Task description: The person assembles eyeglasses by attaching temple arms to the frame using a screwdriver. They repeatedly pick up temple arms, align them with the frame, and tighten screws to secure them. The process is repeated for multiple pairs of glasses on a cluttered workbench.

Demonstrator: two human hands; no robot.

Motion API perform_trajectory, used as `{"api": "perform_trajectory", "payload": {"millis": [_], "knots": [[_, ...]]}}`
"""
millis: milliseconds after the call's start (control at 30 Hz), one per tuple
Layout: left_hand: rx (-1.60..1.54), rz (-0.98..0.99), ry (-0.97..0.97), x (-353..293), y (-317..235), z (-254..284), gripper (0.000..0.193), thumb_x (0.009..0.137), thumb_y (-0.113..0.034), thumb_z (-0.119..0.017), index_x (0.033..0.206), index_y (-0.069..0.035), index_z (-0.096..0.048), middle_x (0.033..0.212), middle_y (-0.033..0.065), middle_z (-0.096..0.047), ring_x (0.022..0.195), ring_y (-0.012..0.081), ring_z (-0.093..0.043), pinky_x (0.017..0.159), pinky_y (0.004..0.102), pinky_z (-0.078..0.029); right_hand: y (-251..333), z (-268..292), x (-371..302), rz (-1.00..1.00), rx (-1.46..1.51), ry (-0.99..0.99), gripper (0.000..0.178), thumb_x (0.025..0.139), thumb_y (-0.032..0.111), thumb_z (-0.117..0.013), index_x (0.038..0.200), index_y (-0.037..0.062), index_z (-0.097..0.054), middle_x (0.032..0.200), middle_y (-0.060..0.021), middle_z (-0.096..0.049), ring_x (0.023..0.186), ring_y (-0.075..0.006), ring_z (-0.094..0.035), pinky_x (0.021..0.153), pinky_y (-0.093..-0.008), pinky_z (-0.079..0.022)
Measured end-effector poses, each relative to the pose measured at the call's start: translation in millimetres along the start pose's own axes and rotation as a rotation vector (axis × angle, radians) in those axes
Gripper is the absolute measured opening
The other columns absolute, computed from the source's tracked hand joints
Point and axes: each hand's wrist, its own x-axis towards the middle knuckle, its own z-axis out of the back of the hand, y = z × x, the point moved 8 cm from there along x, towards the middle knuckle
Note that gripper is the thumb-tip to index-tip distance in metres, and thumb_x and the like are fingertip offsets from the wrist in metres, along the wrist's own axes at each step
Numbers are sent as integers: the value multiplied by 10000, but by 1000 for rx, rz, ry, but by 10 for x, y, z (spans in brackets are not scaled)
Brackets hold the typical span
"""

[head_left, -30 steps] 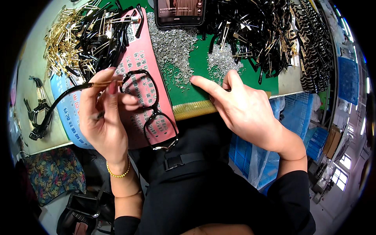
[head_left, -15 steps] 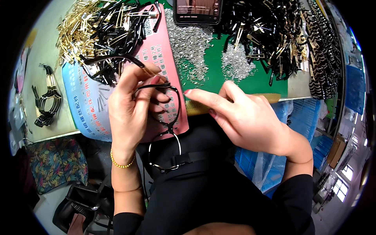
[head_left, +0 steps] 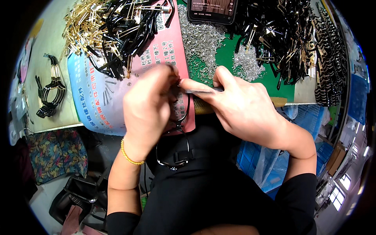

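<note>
My left hand [head_left: 145, 107] is closed on a black eyeglass frame [head_left: 179, 127], gripping it at its upper end. The frame hangs down over the near table edge, and its lower rim is in front of my black clothing. My right hand [head_left: 246, 105] is closed, its index fingertip meeting the left fingers at the frame's upper end. Along that index finger shows a thin greyish sliver [head_left: 201, 91] whose kind I cannot make out. The left fingers are smeared and shadowed, so the joint between them is hidden.
Heaps of black and gold temple arms [head_left: 121, 35] and more temples [head_left: 274, 39] lie at the back. Small silvery pieces [head_left: 201, 39] cover part of the green mat [head_left: 227, 49]. A phone [head_left: 211, 11] stands behind. Bundled temples [head_left: 51, 92] lie left, blue crates [head_left: 254, 164] below right.
My left hand has turned, and the temple that stuck out leftward from it no longer shows. My right fingertip has come against the left fingers. The whole view has shifted slightly.
</note>
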Motion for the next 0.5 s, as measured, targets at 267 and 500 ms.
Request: {"api": "perform_trajectory", "payload": {"millis": [267, 500], "knots": [[-290, 279, 9, -3, 153, -24, 181, 930, 99, -599, 1055, -25, -644, 790, 43, -685, 592, 73, -636, 529, 232, -514, 34, 11, 18, 8, 8, -40, 586, 865, 84, -631, 1414, 282, -592, 885, -98, -501, 707, -263, -636, 522, -375, -534], [-275, 225, 16, -8, 86, -16, 197, 917, 106, -600, 1053, -28, -649, 808, 39, -697, 599, 74, -641, 528, 232, -522, 83, -13, 22, 155, -353, -227, 456, 859, 238, -661, 1310, 185, -614, 936, -52, -549, 640, -145, -590, 468, -254, -475]]}}
